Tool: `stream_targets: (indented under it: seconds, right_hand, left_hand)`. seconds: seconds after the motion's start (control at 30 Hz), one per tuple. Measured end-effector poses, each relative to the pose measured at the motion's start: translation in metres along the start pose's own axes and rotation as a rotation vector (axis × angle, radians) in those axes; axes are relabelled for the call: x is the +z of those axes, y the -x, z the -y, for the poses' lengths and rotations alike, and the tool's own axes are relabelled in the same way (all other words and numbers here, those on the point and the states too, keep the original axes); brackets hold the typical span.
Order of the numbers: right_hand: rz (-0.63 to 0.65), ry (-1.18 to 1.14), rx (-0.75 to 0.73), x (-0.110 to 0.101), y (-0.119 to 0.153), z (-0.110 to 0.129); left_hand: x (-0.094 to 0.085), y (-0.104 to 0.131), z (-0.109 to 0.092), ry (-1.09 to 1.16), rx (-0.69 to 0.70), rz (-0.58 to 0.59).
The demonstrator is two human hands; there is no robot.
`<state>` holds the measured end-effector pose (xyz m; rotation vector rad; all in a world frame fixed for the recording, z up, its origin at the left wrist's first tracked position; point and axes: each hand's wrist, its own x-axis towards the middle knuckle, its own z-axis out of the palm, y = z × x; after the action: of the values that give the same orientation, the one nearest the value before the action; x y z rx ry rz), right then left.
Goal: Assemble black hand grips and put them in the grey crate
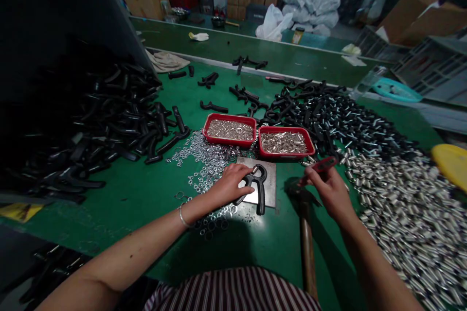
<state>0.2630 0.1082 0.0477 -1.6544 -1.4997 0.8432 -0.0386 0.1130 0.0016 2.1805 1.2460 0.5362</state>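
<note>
On a square metal plate (270,183) lies a black clamp-like part (260,189) with a round jaw and two handles. My left hand (235,183) is closed on it, thumb and fingers near the jaw and a small silver piece. To the right, my right hand (328,189) grips a red-handled tool (324,164); the tool's far end is hard to make out. A hammer (307,243) with a wooden handle lies between that hand and the plate, head away from me. Two red trays (229,143) (286,156) of small metal parts stand behind the plate.
Black parts (120,121) are heaped at the left. Loose rings (204,160) lie left of the plate. Silver cylinders (408,223) and black pieces with metal pins (350,121) cover the right side. A yellow lid (452,163) sits at the right edge.
</note>
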Motion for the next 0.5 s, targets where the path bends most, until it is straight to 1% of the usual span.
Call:
stream_targets:
  seconds: [0.03,0.07,0.1,0.17,0.23,0.27,0.33,0.5]
  right_hand:
    - [0.024,-0.2,-0.001,0.018,0.003,0.01]
    - [0.056,-0.34,-0.006,0.037,0.004,0.018]
    - [0.068,-0.432,-0.011,0.056,0.005,0.024]
    - [0.086,-0.502,-0.011,0.087,0.004,0.027]
    - [0.102,-0.502,0.003,0.106,0.002,0.025]
    - [0.11,-0.493,0.009,0.111,0.001,0.023]
    - [0.116,-0.475,0.012,0.114,0.0,0.02]
    - [0.099,-0.405,0.014,0.11,0.002,0.019]
  left_hand:
    - [0.001,0.0,0.0,0.004,-0.007,-0.009]
    - [0.002,0.001,0.0,0.01,-0.015,-0.022]
    - [0.003,0.002,0.0,0.016,-0.023,-0.037]
    - [0.004,0.004,0.0,0.031,-0.038,-0.056]
    - [0.004,0.004,0.0,0.043,-0.048,-0.057]
    - [0.004,0.004,0.001,0.049,-0.053,-0.053]
    - [0.004,0.002,0.002,0.065,-0.065,-0.044]
    - [0.004,0.0,0.006,0.093,-0.072,-0.035]
